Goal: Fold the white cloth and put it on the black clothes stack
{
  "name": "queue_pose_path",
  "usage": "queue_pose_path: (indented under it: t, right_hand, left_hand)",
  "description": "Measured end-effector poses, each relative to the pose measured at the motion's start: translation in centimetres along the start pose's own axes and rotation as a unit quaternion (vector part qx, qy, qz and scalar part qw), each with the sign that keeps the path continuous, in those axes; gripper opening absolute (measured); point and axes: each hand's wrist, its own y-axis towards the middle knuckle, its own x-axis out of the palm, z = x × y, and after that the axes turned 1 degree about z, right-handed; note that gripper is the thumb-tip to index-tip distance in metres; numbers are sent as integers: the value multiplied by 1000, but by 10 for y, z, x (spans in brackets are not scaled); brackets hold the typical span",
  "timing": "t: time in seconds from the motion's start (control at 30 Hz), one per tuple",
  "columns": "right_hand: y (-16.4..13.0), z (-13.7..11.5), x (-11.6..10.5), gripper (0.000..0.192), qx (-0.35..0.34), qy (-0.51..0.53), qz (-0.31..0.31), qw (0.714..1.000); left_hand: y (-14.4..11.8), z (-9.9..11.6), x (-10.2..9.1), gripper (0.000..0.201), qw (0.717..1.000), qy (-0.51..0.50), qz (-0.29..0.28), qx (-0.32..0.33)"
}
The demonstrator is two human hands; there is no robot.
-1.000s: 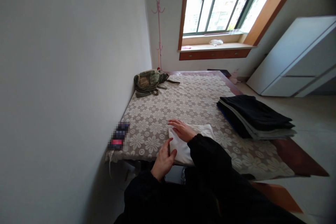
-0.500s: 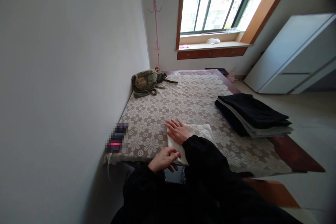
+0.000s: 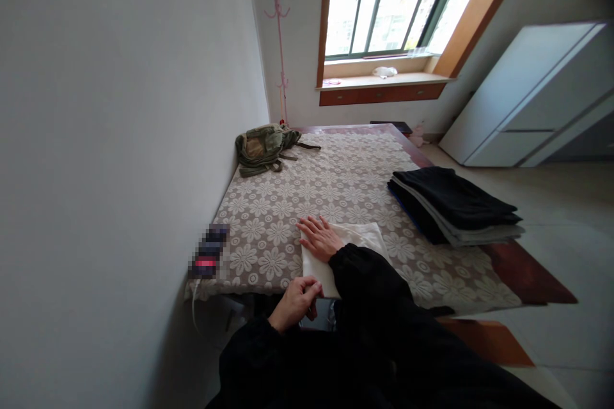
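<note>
A white wall (image 3: 119, 108) is filling the left half of the frame. At its foot, low and left of centre, a blurred dark item (image 3: 207, 251) is lying on the near left corner of the table (image 3: 522, 275), which is stretching from the lower centre up toward the window (image 3: 384, 3) at the top. A floral cloth (image 3: 336, 185) is covering most of the table, leaving bare wood showing along its right edge.

Just right of the blurred item, at the lower centre, the left hand (image 3: 293, 302) is curling its fingers around the near edge of a folded white cloth (image 3: 357, 239), pinching it where it is hanging at the table's front edge. Above it, the right hand (image 3: 319, 238) is lying flat and open on the white cloth's far left corner, fingers spread, pressing it down rather than gripping. The white cloth is sitting on the floral cloth at the near edge of the table, partly hidden by the dark right sleeve (image 3: 369, 281).

Further up, left of centre, a green bag (image 3: 261, 148) is resting at the far left of the table, near the wall, with a pink coat stand (image 3: 277, 45) standing behind it. To the right of centre, a stack of dark folded clothes (image 3: 451, 204) is lying near the table's right edge, well apart from the hands. At the far right, a white cabinet (image 3: 532, 96) is standing on the floor.
</note>
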Motion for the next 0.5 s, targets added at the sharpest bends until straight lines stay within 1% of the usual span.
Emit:
queue_pose_path:
  t: [0.1, 0.27, 0.5]
  right_hand:
    - [0, 0, 0, 56, -1, 0, 1, 1000]
    - [0, -1, -2, 57, 0, 5, 0, 1000]
    - [1, -4, -4, 60, 15, 12, -15, 1000]
  left_hand:
    - [2, -2, 3, 52, 1000, 6, 23, 8]
    - [1, -4, 8, 61, 998, 8, 57, 12]
    - [-6, -16, 12, 68, 996, -8, 90, 8]
